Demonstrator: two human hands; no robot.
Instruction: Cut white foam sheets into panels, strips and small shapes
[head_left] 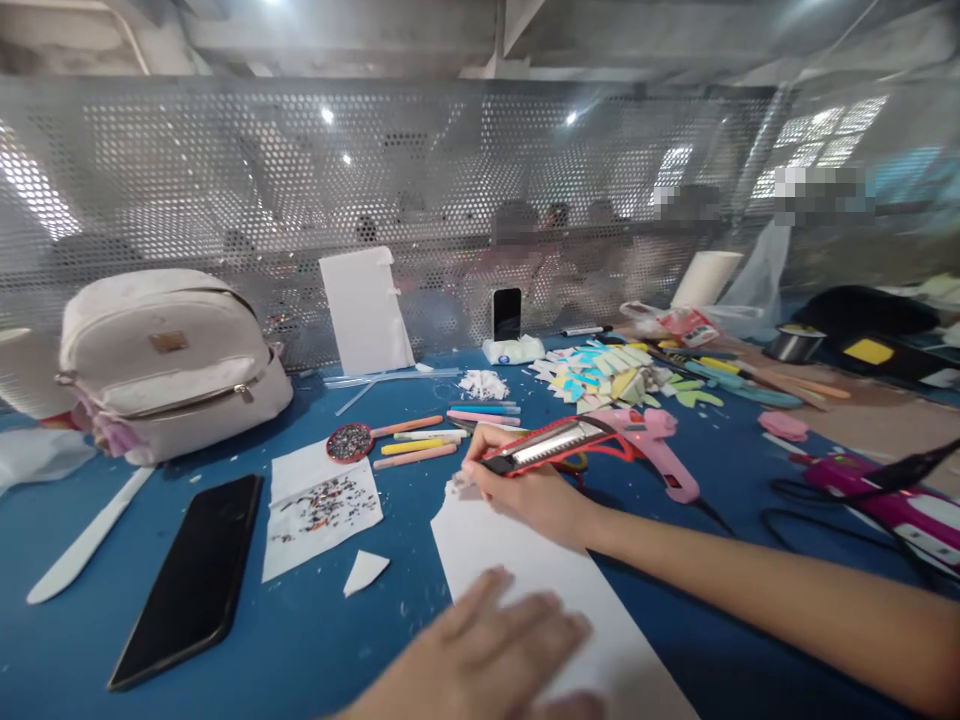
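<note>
My right hand [536, 500] grips a red utility knife [559, 442] like a pen, its front end at the far edge of a white foam-like sheet [517, 555]. That far edge is cut unevenly, and fingers hide the blade tip. My left hand [499, 640], slightly blurred, lies with fingers spread over the near part of the sheet. A loose white offcut [367, 572] lies to the left. Just behind the knife is a pink glue gun [660, 450]. Several coloured markers [420, 448] lie beyond my right hand.
At left are a black phone [191, 580], a white plastic knife [90, 540] and a pale backpack [165, 360]. Small beads lie on a paper [281, 560]. Coloured scraps [607, 372] are heaped at the back. A purple power strip [885, 500] with cables sits right, before a perforated metal screen [285, 160].
</note>
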